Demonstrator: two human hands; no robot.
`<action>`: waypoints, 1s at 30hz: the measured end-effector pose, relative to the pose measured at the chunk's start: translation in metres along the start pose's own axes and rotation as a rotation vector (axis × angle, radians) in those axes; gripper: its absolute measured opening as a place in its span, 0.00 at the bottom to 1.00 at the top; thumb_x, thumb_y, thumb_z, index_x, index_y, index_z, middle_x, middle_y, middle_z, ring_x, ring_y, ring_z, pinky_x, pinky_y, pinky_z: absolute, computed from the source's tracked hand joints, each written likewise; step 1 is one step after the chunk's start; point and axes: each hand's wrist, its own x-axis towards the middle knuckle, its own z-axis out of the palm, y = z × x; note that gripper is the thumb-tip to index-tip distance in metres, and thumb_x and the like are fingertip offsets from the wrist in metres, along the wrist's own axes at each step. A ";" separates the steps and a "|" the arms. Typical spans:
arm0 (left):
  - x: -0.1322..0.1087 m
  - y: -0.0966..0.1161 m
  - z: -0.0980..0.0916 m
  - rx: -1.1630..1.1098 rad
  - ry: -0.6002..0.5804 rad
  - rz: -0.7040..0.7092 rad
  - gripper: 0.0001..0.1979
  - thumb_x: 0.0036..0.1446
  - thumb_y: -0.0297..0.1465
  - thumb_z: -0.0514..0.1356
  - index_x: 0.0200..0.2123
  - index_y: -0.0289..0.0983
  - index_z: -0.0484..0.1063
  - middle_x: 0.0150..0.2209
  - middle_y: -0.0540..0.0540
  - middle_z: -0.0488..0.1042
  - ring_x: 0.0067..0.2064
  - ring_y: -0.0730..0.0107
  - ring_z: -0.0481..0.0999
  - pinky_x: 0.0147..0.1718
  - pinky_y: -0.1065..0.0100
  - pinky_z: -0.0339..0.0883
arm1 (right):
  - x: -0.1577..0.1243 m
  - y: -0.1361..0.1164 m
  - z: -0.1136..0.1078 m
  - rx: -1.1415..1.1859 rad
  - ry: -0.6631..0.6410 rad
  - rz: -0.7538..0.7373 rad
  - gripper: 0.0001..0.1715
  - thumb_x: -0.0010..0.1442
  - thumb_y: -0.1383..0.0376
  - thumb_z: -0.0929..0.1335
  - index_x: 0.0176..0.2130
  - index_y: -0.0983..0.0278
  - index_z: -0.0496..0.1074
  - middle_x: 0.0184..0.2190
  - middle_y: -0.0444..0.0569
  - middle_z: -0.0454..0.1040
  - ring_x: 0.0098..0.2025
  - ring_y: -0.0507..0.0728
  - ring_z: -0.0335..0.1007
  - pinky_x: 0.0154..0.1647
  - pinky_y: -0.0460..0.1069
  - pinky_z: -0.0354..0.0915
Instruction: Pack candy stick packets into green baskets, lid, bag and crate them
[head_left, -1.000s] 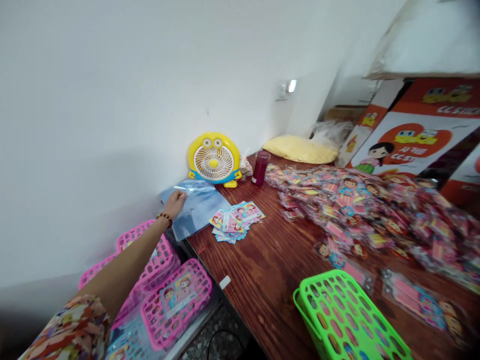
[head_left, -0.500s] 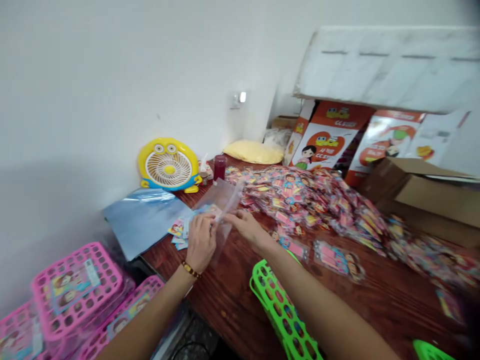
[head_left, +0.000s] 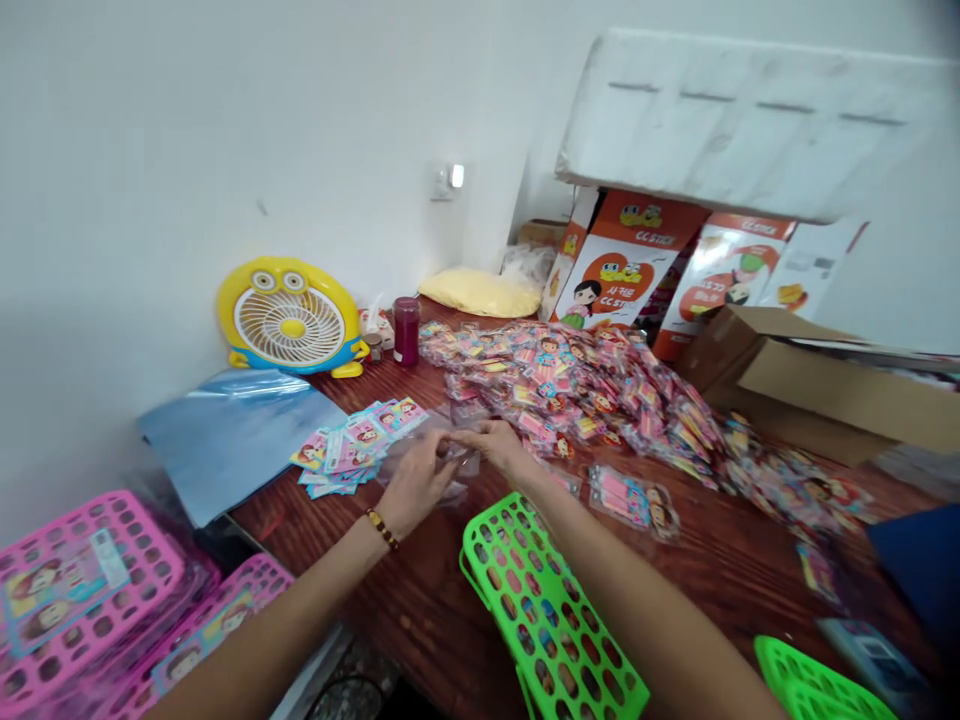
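Note:
A clear plastic bag is pinched between my two hands above the dark wooden table. My left hand, with a beaded bracelet at the wrist, has its fingers closed on the bag's near side. My right hand grips the bag from the other side, its fingertips meeting those of the left. Close beside the left hand lies a loose pile of printed cartoon cards. Below my right forearm stands a bright green perforated basket with colourful contents showing through its holes.
A large heap of small cartoon packets spreads across the back. A yellow fan, a dark red jar and blue plastic sheets are at left. Pink baskets stand lower left. An open cardboard box is at right.
The bag, raised and spread out earlier, is now lower and bunched between my hands. More of the card pile shows. The view has shifted, and more of the green baskets is visible.

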 end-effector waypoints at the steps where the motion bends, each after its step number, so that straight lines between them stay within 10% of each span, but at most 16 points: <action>1: 0.003 -0.001 -0.006 0.004 -0.009 0.007 0.11 0.63 0.33 0.52 0.48 0.40 0.59 0.38 0.48 0.74 0.40 0.66 0.76 0.39 0.65 0.69 | -0.001 -0.002 -0.003 0.013 -0.048 -0.010 0.24 0.37 0.48 0.74 0.20 0.64 0.67 0.17 0.38 0.64 0.21 0.48 0.56 0.23 0.45 0.52; 14: 0.066 0.000 -0.088 0.440 -0.130 -0.094 0.19 0.55 0.24 0.46 0.41 0.39 0.75 0.42 0.42 0.78 0.43 0.61 0.76 0.43 0.62 0.66 | -0.017 0.031 -0.041 -0.433 0.033 0.062 0.16 0.50 0.55 0.68 0.20 0.63 0.65 0.15 0.38 0.60 0.21 0.49 0.53 0.25 0.46 0.47; 22: 0.101 0.044 -0.077 0.625 -0.223 -0.212 0.23 0.58 0.50 0.51 0.32 0.40 0.77 0.32 0.42 0.79 0.38 0.55 0.79 0.37 0.63 0.68 | -0.055 -0.010 -0.033 -0.965 0.353 -0.204 0.13 0.63 0.56 0.63 0.34 0.59 0.73 0.28 0.44 0.75 0.30 0.53 0.67 0.30 0.47 0.47; 30: 0.106 0.041 -0.071 0.710 -0.258 -0.137 0.16 0.55 0.24 0.54 0.47 0.35 0.69 0.48 0.38 0.73 0.46 0.57 0.77 0.44 0.61 0.69 | -0.053 -0.011 -0.061 -0.952 0.483 -0.007 0.18 0.65 0.57 0.60 0.31 0.60 0.74 0.28 0.46 0.77 0.32 0.54 0.70 0.28 0.47 0.48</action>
